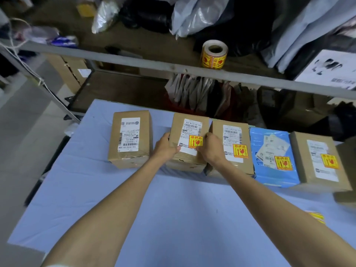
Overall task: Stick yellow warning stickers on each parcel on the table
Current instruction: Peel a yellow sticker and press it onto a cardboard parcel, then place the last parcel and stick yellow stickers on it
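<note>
Forearms stretch away from me over the pale blue table (pixel 173 218), and both hands meet on the second parcel (pixel 178 125) from the left in the row. The left hand (pixel 166 146) grips its left side, fingers curled round the edge and thumb on top. The right hand (pixel 209 149) curls over its right edge, with the thumb down at the lower corner of the yellow sticker (pixel 195 141), which lies on the parcel's white label. Both grips are closed on this one box, and neither hand carries anything loose.

To finish this step well, I would brace the box with the left hand so it cannot slide on the cover. Then I would run the right thumb across the sticker from the pressed corner outward, firming every edge. It sits at the label's edge, where a lifted corner could peel.

The third parcel (pixel 217 132), the blue mailer (pixel 273 178) and the far box (pixel 300 151) each show a sticker. The leftmost parcel (pixel 115 139) shows only its label, so I judge it the one left. Another box at the right edge is cut off, and I cannot tell.

Every parcel is sealed, its contents hidden. The sticker roll (pixel 214 54) stands on the shelf (pixel 134 56) behind, well apart from my hands. A loose yellow strip (pixel 316 216) lies on the table to the right. The shelf also holds grey poly bags (pixel 192 14).
</note>
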{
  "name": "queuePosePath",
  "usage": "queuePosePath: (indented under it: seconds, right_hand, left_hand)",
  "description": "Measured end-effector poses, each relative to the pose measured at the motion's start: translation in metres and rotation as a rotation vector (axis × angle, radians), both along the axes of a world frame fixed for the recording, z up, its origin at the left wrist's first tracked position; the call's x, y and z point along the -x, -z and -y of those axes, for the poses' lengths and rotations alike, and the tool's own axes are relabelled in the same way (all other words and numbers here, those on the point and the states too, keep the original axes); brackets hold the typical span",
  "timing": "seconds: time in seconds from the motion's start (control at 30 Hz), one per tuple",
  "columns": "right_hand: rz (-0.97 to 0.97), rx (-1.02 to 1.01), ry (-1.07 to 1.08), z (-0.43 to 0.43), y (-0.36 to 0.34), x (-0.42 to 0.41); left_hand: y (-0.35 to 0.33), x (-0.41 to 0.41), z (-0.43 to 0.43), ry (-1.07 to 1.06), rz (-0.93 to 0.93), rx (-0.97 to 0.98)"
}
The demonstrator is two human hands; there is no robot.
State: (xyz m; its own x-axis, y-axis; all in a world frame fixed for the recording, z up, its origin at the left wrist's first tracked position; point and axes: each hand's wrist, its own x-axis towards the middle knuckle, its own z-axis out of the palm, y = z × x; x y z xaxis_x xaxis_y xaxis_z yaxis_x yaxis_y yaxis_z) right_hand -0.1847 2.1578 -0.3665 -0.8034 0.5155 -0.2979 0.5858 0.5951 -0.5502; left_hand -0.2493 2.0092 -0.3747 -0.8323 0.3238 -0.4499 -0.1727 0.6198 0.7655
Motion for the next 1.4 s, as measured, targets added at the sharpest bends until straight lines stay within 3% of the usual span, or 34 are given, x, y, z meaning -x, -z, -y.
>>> queuePosePath:
  seconds: [0.2,0.3,0.37,0.43,0.53,0.63,0.7,0.83,1.0,1.4]
  right_hand:
    - [0.055,-0.098,-0.042,0.01,0.006,-0.002]
    - [0.096,-0.243,-0.056,0.021,-0.004,-0.002]
    - [0.005,-0.339,-0.12,0.033,-0.012,0.002]
    - [-0.111,-0.28,-0.232,0.05,-0.016,0.008]
    - [-0.144,-0.044,-0.328,0.079,-0.018,0.027]
    - [-0.073,0.081,-0.399,0.107,-0.014,0.049]
    - [0.01,0.167,-0.412,0.124,-0.007,0.058]
    - [0.062,0.327,-0.282,0.152,0.005,0.061]
    - [0.155,0.239,-0.358,0.168,0.006,0.031]
    - [0.02,0.4,-0.388,0.151,-0.006,-0.122]
  left_hand:
    - [0.008,-0.004,0.005,0.037,-0.014,0.072]
    - [0.004,-0.001,0.008,0.073,-0.117,0.13]
    - [-0.003,0.006,0.013,0.044,-0.204,0.074]
    - [-0.011,0.017,0.026,-0.001,-0.354,0.063]
    - [-0.013,0.043,0.058,-0.146,-0.542,0.255]
    - [0.003,0.066,0.102,-0.26,-0.344,0.421]
    - [0.015,0.072,0.126,-0.229,-0.174,0.361]
    - [0.021,0.066,0.157,-0.174,-0.106,0.316]
    - [0.019,0.024,0.192,-0.296,0.107,0.193]
    - [-0.003,-0.155,0.188,-0.434,0.111,0.081]
